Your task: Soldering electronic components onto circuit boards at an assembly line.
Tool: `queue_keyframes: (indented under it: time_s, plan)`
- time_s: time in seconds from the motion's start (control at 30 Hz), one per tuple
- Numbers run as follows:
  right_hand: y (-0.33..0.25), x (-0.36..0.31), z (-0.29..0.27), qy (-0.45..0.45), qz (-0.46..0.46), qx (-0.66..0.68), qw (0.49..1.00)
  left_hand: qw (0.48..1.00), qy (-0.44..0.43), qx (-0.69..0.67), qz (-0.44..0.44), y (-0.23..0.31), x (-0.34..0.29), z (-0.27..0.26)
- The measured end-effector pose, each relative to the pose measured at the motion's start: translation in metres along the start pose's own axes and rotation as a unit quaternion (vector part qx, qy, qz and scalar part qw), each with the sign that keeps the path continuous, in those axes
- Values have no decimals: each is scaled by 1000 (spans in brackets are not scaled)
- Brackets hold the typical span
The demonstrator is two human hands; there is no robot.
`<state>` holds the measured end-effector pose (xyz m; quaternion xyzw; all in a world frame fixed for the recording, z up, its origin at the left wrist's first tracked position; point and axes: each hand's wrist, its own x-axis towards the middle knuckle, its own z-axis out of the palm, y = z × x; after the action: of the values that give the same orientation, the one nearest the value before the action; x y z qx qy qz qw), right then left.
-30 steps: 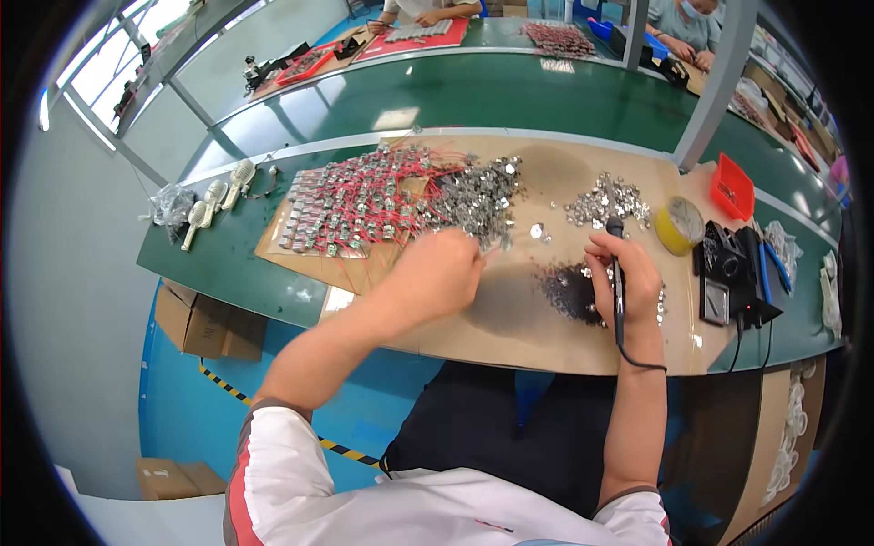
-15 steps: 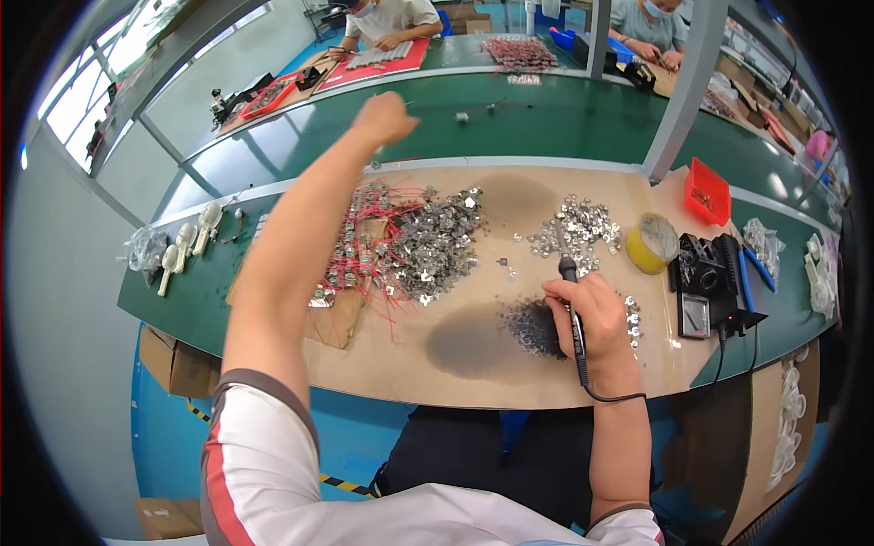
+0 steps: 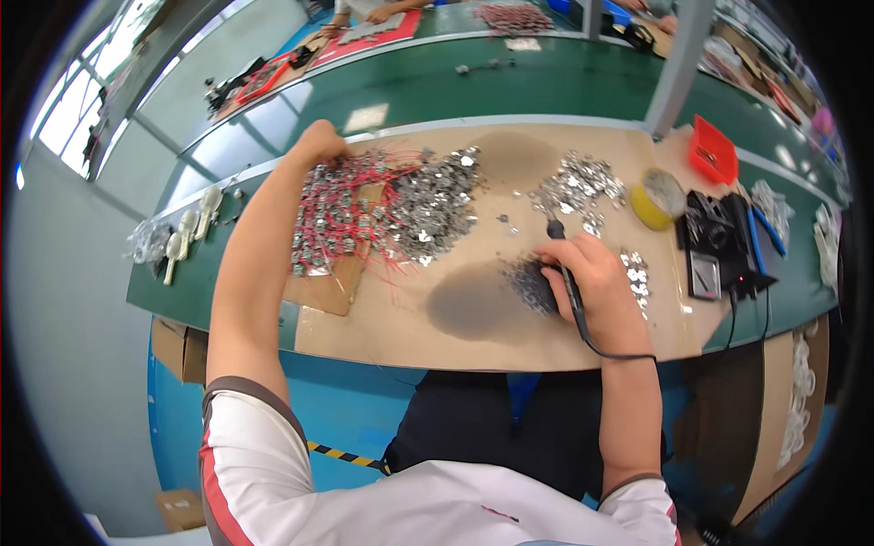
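My right hand is closed around the dark handle of a soldering iron, its tip pointing away from me toward a heap of small shiny metal pieces. The iron's cord trails beneath my wrist. At the far left, my left hand is at the back edge of many small circuit boards with red wires. Its fingers look closed, but whatever they hold is too small or hidden to make out. Right of the boards lies a dense pile of small metal parts.
On the right stand a yellow tub, a red tray and a black soldering station with blue-handled pliers. A grey post rises behind the brown board. Other people's hands work across the green bench.
My left hand has come back from over the far green bench and moved left, down to the wired boards. My right hand keeps the soldering iron near the same spot. The view has tilted downward.
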<state>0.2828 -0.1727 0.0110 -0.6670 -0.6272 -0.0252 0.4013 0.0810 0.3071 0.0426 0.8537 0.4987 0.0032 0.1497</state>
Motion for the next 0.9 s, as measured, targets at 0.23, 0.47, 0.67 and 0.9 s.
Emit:
queue_keyframes:
  time_s: [0.23,0.47,0.67,0.9]
  plan:
    - [10,-1,7,10,-28,24,999,985,129,-108,-28,0,-21,-28]
    - [21,-3,6,98,-12,27,995,887,66,-331,314,61,-166,-13]
    - [29,0,18,65,-77,90,991,877,-124,-172,431,83,-258,60]
    - [23,-8,17,12,-107,40,993,873,-128,-164,441,99,-257,70]
